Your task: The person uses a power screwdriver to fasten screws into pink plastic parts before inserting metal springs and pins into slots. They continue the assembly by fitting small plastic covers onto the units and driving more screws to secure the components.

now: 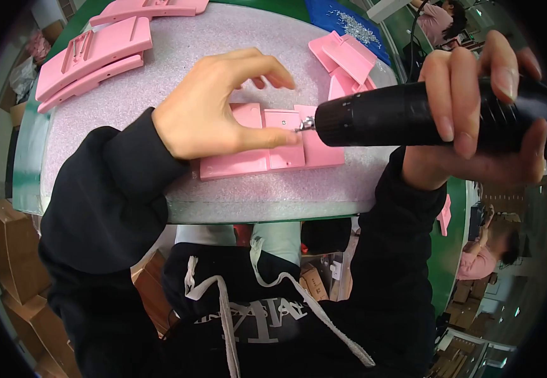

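A black electric screwdriver [380, 116] lies nearly level in my right hand [469, 104], whose fingers wrap round its body. Its metal tip [305, 125] points left, over a pink plastic piece [238, 167] on the work surface. My left hand [213, 104] arches over that piece with thumb and fingers apart. The left thumb reaches to the screwdriver's tip; whether it touches a screw there is too small to tell. One small screw [283, 122] shows in the raised middle part of the pink piece.
Bubble wrap [179, 38] covers the green table [223, 220]. Stacked pink panels [97, 53] lie at the back left, more pink pieces [346, 57] at the back right. Beyond them, a blue sheet [330, 16] holds a pile of small screws [356, 26]. Other people sit at the right.
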Tool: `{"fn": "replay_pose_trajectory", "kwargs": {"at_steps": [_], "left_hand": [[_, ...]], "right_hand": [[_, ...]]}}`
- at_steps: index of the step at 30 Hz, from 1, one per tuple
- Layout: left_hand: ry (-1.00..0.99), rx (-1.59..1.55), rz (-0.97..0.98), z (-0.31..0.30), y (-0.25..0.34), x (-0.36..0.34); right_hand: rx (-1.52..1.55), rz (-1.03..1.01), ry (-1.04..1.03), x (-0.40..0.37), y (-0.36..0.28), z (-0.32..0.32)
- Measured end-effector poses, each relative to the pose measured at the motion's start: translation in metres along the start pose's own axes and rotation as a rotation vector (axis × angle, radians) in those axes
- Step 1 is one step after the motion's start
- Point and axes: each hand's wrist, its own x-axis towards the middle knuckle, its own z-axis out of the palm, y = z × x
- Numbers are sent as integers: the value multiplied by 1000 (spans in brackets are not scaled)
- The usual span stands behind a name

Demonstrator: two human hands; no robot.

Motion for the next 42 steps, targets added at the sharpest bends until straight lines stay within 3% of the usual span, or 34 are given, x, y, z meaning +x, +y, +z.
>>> {"fn": "replay_pose_trajectory", "kwargs": {"at_steps": [5, 8, 17, 32, 34, 37, 40, 42], "left_hand": [[-194, 249, -213, 6, -7, -6], [-330, 79, -402, 0, 1, 1], [-316, 23, -276, 8, -10, -1], [-363, -5, -398, 3, -3, 2], [-379, -1, -412, 2, -2, 4], [-354, 34, -392, 5, 0, 1], [-355, 77, -387, 2, 14, -2], [-352, 80, -436, -4, 33, -10]], "right_hand": [[109, 135, -201, 3, 15, -8], [105, 148, -214, 1, 20, -4], [9, 265, -423, 11, 13, 12], [13, 166, -371, 7, 24, 25], [47, 99, -309, 5, 21, 23], [51, 40, 65, 11, -1, 17], [-132, -68, 562, 16, 24, -12], [-96, 62, 876, 17, 49, -22]]}}
